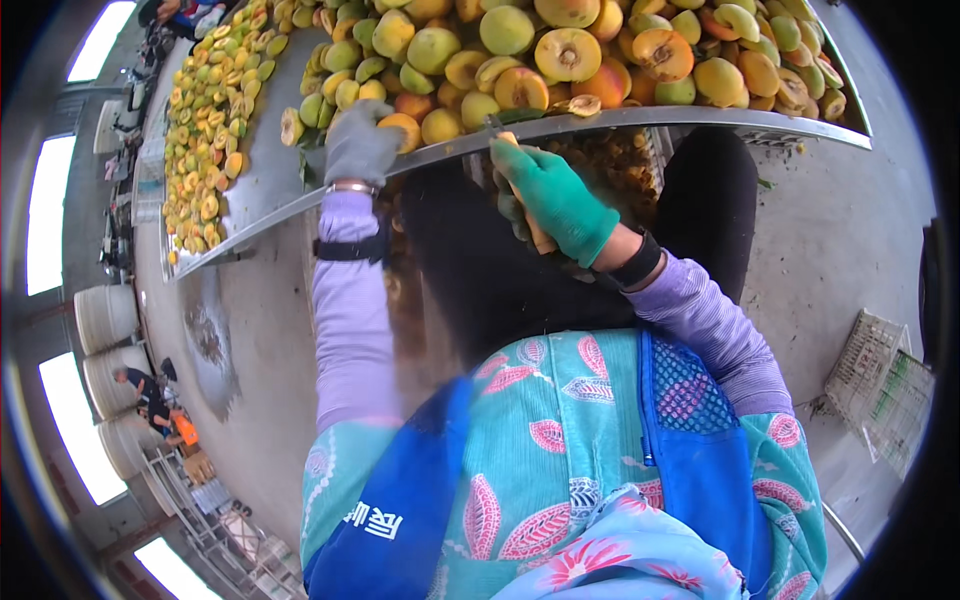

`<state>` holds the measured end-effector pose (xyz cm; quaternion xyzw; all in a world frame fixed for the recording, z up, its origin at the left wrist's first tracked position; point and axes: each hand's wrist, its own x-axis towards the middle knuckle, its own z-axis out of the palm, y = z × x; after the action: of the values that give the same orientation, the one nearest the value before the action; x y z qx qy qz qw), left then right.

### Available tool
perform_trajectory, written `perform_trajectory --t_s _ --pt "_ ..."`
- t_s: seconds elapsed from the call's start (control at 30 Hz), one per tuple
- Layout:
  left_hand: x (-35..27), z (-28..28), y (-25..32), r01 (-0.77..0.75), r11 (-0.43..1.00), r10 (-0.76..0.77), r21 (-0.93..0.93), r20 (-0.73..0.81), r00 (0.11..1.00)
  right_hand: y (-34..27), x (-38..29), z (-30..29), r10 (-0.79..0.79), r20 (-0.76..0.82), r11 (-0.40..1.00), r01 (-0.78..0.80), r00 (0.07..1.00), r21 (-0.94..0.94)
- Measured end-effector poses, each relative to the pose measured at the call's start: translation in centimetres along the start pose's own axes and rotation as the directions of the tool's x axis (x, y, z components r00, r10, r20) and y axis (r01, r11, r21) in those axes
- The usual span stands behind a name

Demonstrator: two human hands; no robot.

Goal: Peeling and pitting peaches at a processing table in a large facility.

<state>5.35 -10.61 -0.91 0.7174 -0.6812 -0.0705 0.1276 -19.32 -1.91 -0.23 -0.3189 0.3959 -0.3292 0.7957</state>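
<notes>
In my right hand (559, 191), which wears a green glove, is a small knife with a light wooden handle (541, 236). Its short blade (492, 124) points up at the metal rim of the table (645, 118). Farther left, my left hand (364, 142) in a grey glove reaches over the rim among the fruit. An orange-yellow apricot (405, 132) lies by its fingers; motion blur hides whether they grip anything. Whole green and yellow apricots (507, 30) are heaped before me, with cut ones showing stones (568, 55) among them.
Halved apricots (214, 161) spread over the table's left part. Below the rim, between my knees, a crate holds brown-orange scraps (619, 169). White plastic crates (874, 382) stand on the floor at right. Large tubs (105, 319) and people (146, 390) are at far left.
</notes>
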Motion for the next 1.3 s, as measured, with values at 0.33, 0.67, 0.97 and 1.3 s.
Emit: perform_trajectory --t_s 0.33,0.67,0.97,1.3 --pt "1.2 0.2 0.1 -0.021 0.992 -0.012 0.124 0.257 0.966 0.1 1.3 1.3 -0.182 -0.074 0.937 0.15 0.981 -0.314" --pt "-6.6 -0.4 5.6 -0.353 0.805 0.181 -0.476 -0.371 0.911 2.1 3.8 2.1 -0.714 0.202 0.274 0.533 0.67 -0.801" --pt "-6.4 3.0 6.6 -0.198 0.42 0.037 -0.886 -0.201 0.979 2.1 2.4 2.3 -0.6 0.024 0.542 0.428 0.8 -0.724" --pt "-7.7 1.3 10.1 -0.065 -0.075 -0.264 -0.995 -0.043 0.963 2.6 1.6 3.0 -0.442 -0.05 0.7 0.309 0.896 -0.643"
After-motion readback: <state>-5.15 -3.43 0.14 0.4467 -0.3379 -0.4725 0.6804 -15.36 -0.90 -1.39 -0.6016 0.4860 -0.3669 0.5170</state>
